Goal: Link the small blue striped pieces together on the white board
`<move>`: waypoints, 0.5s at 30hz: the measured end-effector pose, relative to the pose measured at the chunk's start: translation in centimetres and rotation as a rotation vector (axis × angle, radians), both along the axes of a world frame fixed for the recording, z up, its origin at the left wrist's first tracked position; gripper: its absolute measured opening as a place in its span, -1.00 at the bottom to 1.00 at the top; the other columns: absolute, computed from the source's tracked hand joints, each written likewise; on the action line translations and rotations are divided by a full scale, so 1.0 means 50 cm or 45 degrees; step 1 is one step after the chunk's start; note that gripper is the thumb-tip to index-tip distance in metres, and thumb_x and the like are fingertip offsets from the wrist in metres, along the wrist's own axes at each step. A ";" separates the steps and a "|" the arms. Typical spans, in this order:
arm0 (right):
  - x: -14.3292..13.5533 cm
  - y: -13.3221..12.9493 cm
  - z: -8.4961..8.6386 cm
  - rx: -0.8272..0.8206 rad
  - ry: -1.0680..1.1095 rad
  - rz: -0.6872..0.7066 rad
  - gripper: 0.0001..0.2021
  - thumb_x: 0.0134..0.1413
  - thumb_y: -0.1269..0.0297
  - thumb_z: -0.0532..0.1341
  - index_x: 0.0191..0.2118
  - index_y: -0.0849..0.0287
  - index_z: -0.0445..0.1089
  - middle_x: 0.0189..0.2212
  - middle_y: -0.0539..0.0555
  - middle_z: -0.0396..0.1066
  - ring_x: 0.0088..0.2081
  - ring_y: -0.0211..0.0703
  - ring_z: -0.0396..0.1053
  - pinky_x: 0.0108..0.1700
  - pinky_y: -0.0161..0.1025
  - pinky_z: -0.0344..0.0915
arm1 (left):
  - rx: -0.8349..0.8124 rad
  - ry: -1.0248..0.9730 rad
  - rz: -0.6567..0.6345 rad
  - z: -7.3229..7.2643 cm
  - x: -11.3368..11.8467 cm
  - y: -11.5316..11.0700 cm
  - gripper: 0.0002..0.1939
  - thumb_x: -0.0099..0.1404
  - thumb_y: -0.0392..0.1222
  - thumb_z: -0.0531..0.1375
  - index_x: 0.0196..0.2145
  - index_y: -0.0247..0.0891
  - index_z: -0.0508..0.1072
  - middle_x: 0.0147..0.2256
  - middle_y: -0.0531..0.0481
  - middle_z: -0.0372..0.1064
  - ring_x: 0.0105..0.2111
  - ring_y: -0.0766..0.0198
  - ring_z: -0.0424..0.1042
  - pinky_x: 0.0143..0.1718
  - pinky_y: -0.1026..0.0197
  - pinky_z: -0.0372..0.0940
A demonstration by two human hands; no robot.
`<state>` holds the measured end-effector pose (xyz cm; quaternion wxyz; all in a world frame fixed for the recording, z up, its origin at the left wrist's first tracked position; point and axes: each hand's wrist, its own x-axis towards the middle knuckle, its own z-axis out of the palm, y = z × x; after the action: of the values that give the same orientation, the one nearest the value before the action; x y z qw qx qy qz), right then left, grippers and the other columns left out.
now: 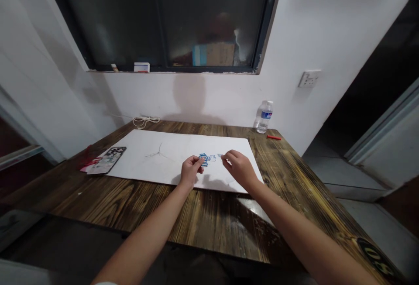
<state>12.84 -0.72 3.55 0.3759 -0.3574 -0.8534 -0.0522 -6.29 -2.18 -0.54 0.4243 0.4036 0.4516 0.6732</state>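
Note:
Over the white board (131, 165) on the wooden table, my left hand (190, 170) is closed on a small blue patterned piece (204, 160). To its right, my right hand (238, 168) pinches a tiny bluish piece (219, 156) between thumb and fingertips. Small blue marks or pieces (213, 158) show between the two hands; which they are is too small to tell. A thin dark three-armed wire or line figure (159, 152) is on the board's left half.
A phone-like patterned case (113, 156) and red-pink items (90, 163) are at the board's left. White cable (145, 121) lies at the back. A water bottle (264, 118) stands back right beside a red pen (274, 137). The wall and window rise behind the table.

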 end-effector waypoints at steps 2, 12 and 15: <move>-0.032 -0.011 -0.005 0.130 -0.022 0.030 -0.76 0.23 0.36 -0.02 -0.35 0.20 0.37 -0.39 0.13 0.36 -0.31 -0.17 0.27 -0.26 -0.28 0.16 | -0.014 -0.022 -0.049 0.002 0.004 -0.004 -0.67 -0.07 -0.05 0.35 -0.55 -0.31 0.33 -0.62 0.11 0.28 -0.70 0.47 0.23 -0.69 0.40 0.12; -0.074 -0.008 -0.075 0.187 -0.179 0.189 -0.72 0.26 0.39 -0.07 -0.33 0.23 0.37 -0.36 0.16 0.32 -0.31 -0.13 0.19 -0.23 -0.19 0.17 | -0.113 -0.120 -0.221 0.010 0.008 -0.018 -0.61 -0.14 0.02 0.39 -0.54 -0.32 0.38 -0.60 0.07 0.31 -0.63 0.43 0.28 -0.62 0.37 0.20; -0.063 -0.009 -0.075 0.144 -0.191 0.221 -0.75 0.26 0.38 -0.05 -0.24 0.23 0.38 -0.32 0.16 0.35 -0.26 -0.12 0.22 -0.20 -0.19 0.18 | -0.120 -0.059 -0.234 0.012 0.010 -0.018 -0.62 -0.15 0.01 0.39 -0.53 -0.33 0.40 -0.60 0.06 0.32 -0.62 0.40 0.31 -0.59 0.33 0.27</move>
<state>9.70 -1.17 -0.18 0.3337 -0.2556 -0.9025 -0.0940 -5.77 -3.06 0.07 0.5131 0.4072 0.4339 0.6186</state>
